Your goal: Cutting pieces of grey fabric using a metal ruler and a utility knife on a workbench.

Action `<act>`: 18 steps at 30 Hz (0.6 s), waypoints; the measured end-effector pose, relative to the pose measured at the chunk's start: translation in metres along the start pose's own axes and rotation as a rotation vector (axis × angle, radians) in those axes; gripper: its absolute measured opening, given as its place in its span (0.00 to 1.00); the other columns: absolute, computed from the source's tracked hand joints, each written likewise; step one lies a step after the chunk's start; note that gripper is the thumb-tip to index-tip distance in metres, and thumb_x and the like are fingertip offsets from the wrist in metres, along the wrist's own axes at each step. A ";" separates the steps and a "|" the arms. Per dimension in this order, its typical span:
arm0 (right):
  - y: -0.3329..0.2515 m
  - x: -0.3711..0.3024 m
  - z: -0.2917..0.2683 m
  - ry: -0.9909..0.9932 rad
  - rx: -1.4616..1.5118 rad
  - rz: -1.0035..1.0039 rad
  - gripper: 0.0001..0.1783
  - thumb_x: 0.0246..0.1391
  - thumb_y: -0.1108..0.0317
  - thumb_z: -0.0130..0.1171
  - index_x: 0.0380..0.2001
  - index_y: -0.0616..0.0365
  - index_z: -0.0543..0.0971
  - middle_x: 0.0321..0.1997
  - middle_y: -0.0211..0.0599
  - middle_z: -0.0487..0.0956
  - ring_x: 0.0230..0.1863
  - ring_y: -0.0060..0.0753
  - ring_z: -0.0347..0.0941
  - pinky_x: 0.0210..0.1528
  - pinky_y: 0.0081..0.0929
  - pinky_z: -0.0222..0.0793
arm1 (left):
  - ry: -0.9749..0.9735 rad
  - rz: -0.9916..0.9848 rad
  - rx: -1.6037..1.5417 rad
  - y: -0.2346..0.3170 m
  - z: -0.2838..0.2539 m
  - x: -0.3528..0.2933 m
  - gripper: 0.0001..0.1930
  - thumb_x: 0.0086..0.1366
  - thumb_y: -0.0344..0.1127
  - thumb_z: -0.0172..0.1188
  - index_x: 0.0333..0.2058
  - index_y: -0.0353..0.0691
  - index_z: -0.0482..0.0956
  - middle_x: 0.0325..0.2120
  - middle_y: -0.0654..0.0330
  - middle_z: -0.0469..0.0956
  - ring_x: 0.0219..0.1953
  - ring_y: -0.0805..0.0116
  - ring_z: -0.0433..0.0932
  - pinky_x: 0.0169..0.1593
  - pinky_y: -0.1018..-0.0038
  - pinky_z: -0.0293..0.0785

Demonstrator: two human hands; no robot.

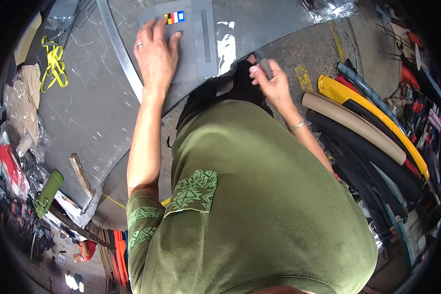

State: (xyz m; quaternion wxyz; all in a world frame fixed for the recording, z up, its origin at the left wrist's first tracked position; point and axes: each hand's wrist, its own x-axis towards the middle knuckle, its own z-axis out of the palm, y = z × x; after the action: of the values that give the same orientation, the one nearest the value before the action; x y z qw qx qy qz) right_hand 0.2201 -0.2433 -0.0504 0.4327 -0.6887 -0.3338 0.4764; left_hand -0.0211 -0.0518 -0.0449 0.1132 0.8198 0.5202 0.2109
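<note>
One matte grey sheet (183, 61), smooth and flat, lies at the near edge of the scuffed grey table (90, 105). Along it runs one paler, straight band (199, 29) with a single narrow dark slot (205, 41), and beside that one strip of glossy film (226, 46) throws back white glare. One small rectangular label (175, 17), printed in several bright colours, sits on the sheet's far part.

The left hand (155, 54) rests over the sheet with its fingers spread and loosely bent, grasping nothing; the fingertips reach the label's left side, though I cannot tell if they press on it. The right hand (272, 81), off the table's edge, has its fingers curled around one dark tool (264, 67), whose tip is too blurred to make out.

Left of the sheet lie one long, thin metal ruler (116, 46), one tangled yellow strap (54, 63) of flat webbing and one rough wooden stick (81, 175). On the right, one tan roll (353, 126) and one shiny yellow roll (377, 108) lie side by side.
</note>
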 end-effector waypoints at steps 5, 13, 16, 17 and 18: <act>0.001 0.009 -0.020 0.091 -0.064 0.049 0.15 0.68 0.56 0.61 0.42 0.58 0.77 0.31 0.28 0.82 0.28 0.16 0.76 0.30 0.20 0.72 | -0.003 0.099 0.038 -0.015 0.014 -0.010 0.27 0.67 0.57 0.64 0.60 0.53 0.78 0.62 0.55 0.71 0.69 0.48 0.63 0.70 0.47 0.57; 0.012 0.005 -0.014 0.036 -0.075 0.102 0.15 0.69 0.54 0.60 0.42 0.56 0.78 0.33 0.26 0.82 0.28 0.16 0.75 0.31 0.18 0.70 | 0.041 0.133 0.065 -0.019 0.022 -0.014 0.27 0.67 0.57 0.64 0.61 0.54 0.78 0.63 0.55 0.71 0.70 0.49 0.63 0.71 0.49 0.55; 0.016 0.000 -0.012 0.011 -0.061 0.115 0.15 0.69 0.54 0.60 0.41 0.56 0.78 0.33 0.26 0.82 0.29 0.16 0.75 0.31 0.19 0.71 | 0.044 0.140 0.075 -0.021 0.022 -0.014 0.28 0.67 0.58 0.63 0.61 0.54 0.78 0.63 0.55 0.70 0.70 0.49 0.62 0.71 0.49 0.55; 0.017 -0.001 -0.011 -0.002 -0.069 0.133 0.15 0.69 0.54 0.60 0.41 0.56 0.77 0.33 0.26 0.82 0.29 0.16 0.75 0.31 0.19 0.71 | 0.055 0.150 0.063 -0.022 0.022 -0.014 0.29 0.67 0.60 0.62 0.61 0.52 0.78 0.62 0.54 0.71 0.70 0.49 0.62 0.71 0.49 0.54; 0.019 -0.001 -0.011 0.000 -0.070 0.133 0.15 0.69 0.54 0.60 0.41 0.56 0.77 0.33 0.26 0.82 0.29 0.16 0.75 0.31 0.19 0.71 | 0.056 0.151 0.061 -0.020 0.020 -0.014 0.29 0.67 0.60 0.62 0.61 0.52 0.78 0.62 0.54 0.71 0.70 0.49 0.62 0.71 0.49 0.54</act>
State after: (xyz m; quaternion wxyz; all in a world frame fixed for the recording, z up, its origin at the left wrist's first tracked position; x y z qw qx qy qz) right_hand 0.2311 -0.2547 -0.0652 0.3759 -0.7241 -0.3038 0.4920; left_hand -0.0328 -0.0548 -0.0742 0.0577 0.8536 0.4659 0.2257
